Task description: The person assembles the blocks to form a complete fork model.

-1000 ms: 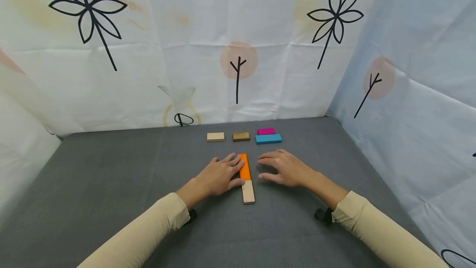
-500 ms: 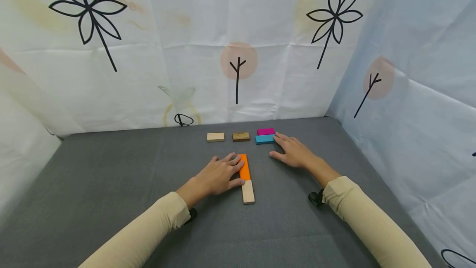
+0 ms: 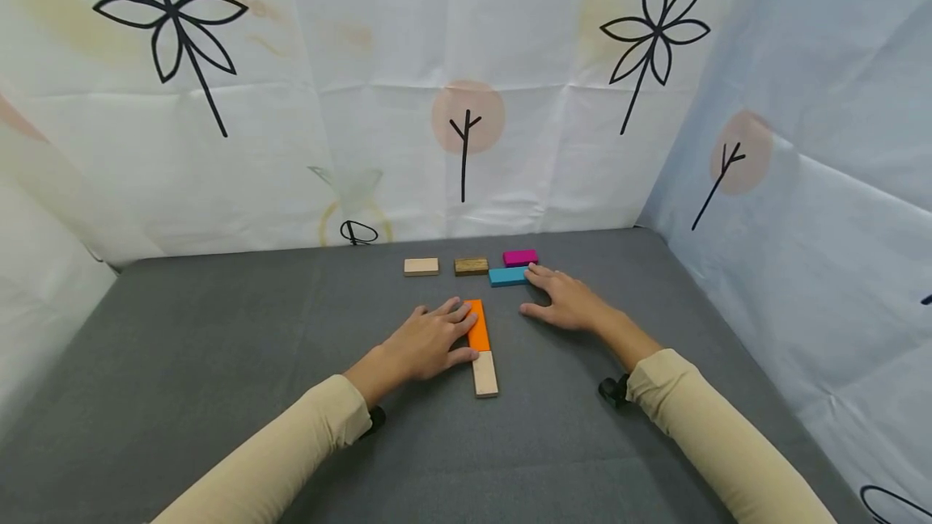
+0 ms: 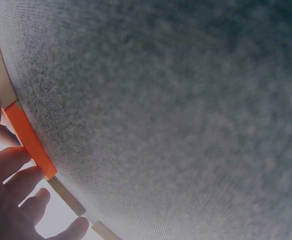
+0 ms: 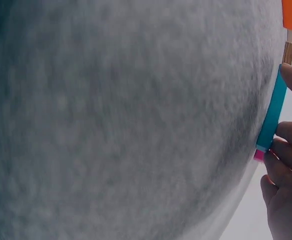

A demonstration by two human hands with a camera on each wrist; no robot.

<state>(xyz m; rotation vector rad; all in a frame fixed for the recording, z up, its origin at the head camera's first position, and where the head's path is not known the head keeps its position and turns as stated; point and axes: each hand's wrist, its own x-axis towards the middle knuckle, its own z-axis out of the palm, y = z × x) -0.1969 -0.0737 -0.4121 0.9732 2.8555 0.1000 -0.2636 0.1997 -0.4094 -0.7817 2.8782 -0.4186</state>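
Note:
My left hand [image 3: 422, 342] lies with spread, relaxed fingers over the left side of an orange block [image 3: 476, 326]; its thumb tip is at the seam with a pale wooden block [image 3: 485, 376]. Those two blocks stand end to end in a line on the grey cloth. The fingertips of my right hand [image 3: 571, 302] touch the right end of a blue block [image 3: 507, 276], partly hiding it, while the thumb stays apart from it. In the right wrist view the fingers reach the end of the blue block [image 5: 271, 110]. Just behind is a magenta block [image 3: 520, 258].
Farther back on the grey cloth table [image 3: 218, 362] lie a brown wooden block [image 3: 471, 267] and, left of it, another pale block [image 3: 421, 267]. A white patterned curtain [image 3: 539, 168] rises behind the table's far edge and along its sides.
My right hand has reached forward to the blue block, which has slid left and slightly nearer, away from the magenta block's right end. My left hand keeps its place on the orange block.

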